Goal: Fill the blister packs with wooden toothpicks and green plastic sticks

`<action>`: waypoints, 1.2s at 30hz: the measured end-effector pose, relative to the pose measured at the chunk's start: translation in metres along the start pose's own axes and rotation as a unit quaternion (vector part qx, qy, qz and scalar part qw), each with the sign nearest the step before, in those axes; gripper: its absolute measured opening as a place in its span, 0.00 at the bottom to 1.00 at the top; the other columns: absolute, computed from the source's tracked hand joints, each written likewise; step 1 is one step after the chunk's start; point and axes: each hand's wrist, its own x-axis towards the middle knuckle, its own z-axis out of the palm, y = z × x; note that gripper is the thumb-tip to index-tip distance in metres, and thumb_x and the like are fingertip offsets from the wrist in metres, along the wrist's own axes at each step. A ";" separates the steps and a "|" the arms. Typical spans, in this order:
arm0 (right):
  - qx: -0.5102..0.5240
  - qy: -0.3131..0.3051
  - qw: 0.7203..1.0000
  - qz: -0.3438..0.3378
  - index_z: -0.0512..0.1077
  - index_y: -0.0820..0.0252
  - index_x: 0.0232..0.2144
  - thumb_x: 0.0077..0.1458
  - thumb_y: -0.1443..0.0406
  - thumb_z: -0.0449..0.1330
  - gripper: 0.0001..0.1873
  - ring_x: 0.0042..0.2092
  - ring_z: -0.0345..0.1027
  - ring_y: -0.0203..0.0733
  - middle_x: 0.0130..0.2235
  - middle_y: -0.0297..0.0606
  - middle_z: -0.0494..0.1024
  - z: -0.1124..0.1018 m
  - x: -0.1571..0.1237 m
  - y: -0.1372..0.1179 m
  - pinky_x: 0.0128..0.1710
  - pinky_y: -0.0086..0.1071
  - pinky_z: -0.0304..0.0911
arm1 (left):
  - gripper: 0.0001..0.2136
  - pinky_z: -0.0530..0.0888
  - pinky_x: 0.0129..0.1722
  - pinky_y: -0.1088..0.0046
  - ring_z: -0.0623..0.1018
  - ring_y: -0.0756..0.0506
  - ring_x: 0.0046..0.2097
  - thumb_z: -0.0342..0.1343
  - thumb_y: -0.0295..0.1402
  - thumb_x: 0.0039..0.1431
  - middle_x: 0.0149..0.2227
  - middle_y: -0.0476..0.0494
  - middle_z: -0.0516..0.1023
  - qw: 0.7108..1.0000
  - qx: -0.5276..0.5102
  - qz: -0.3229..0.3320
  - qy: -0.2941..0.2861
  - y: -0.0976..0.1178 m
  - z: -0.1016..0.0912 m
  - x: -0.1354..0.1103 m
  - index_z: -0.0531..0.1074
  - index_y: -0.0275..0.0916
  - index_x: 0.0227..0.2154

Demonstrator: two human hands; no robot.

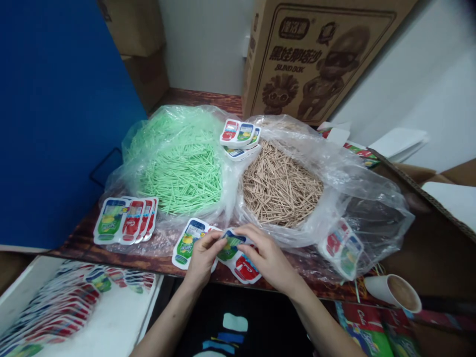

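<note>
At the lower centre of the frame, a flat, white-bordered card [247, 268] with a rounded outline is held at the front of the dark wooden table [238, 290]. A blue-and-green panel and a red panel with white lettering are printed on it; the former is partly covered by fingers. Its long axis is slanted, the red end being pointed toward the lower right. Its upper-left part is pinched by the fingers of the left hand [203, 255]; its upper edge and printed face are gripped by those of the right hand [266, 255].
</note>
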 end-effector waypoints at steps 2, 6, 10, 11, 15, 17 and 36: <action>-0.004 0.032 0.999 0.017 0.69 0.54 0.45 0.60 0.68 0.54 0.11 0.46 0.68 0.41 0.44 0.37 0.74 -0.002 -0.002 -0.001 0.48 0.35 0.63 | 0.08 0.70 0.35 0.76 0.74 0.49 0.33 0.66 0.35 0.48 0.30 0.49 0.79 1.000 -0.016 -0.009 0.013 0.000 -0.002 0.000 0.80 0.38 0.30; -0.051 0.025 0.998 -0.006 0.70 0.56 0.42 0.60 0.69 0.54 0.09 0.45 0.68 0.42 0.41 0.37 0.74 -0.003 -0.002 -0.002 0.46 0.35 0.62 | 0.08 0.71 0.35 0.76 0.75 0.49 0.34 0.67 0.35 0.47 0.31 0.48 0.79 1.000 -0.025 -0.010 0.014 -0.001 -0.001 0.000 0.80 0.38 0.31; -0.088 0.005 0.996 -0.029 0.71 0.57 0.40 0.61 0.70 0.53 0.09 0.42 0.67 0.42 0.39 0.38 0.73 -0.002 -0.001 -0.001 0.43 0.34 0.62 | 0.08 0.71 0.36 0.76 0.75 0.49 0.34 0.67 0.35 0.46 0.31 0.48 0.79 1.000 -0.027 -0.008 0.011 -0.002 0.002 -0.001 0.80 0.38 0.30; -0.086 0.016 0.996 -0.029 0.71 0.56 0.40 0.61 0.70 0.52 0.09 0.42 0.67 0.41 0.39 0.37 0.73 -0.002 -0.002 0.000 0.43 0.34 0.62 | 0.09 0.71 0.36 0.75 0.75 0.49 0.34 0.67 0.35 0.47 0.31 0.48 0.79 1.000 -0.027 -0.010 0.010 -0.002 0.003 -0.002 0.80 0.38 0.31; -0.094 0.047 0.994 -0.017 0.70 0.57 0.41 0.61 0.71 0.52 0.08 0.42 0.67 0.42 0.39 0.38 0.73 -0.002 -0.005 0.000 0.43 0.34 0.62 | 0.08 0.70 0.35 0.76 0.74 0.49 0.33 0.67 0.35 0.47 0.30 0.48 0.78 1.000 -0.022 -0.016 0.007 0.001 0.002 -0.003 0.80 0.37 0.30; -0.101 0.031 0.994 -0.018 0.70 0.57 0.40 0.62 0.70 0.52 0.08 0.41 0.67 0.42 0.38 0.38 0.72 -0.001 -0.005 -0.001 0.42 0.35 0.62 | 0.08 0.70 0.35 0.76 0.74 0.49 0.33 0.67 0.35 0.46 0.30 0.48 0.78 1.000 -0.020 -0.018 0.004 0.002 0.002 -0.002 0.79 0.37 0.30; -0.101 0.058 0.992 0.058 0.69 0.57 0.40 0.57 0.71 0.57 0.09 0.38 0.69 0.40 0.36 0.34 0.75 -0.004 -0.013 -0.004 0.39 0.31 0.59 | 0.12 0.64 0.25 0.76 0.65 0.51 0.24 0.63 0.42 0.50 0.21 0.51 0.70 0.949 0.215 -0.094 -0.212 0.039 0.000 -0.004 0.76 0.36 0.26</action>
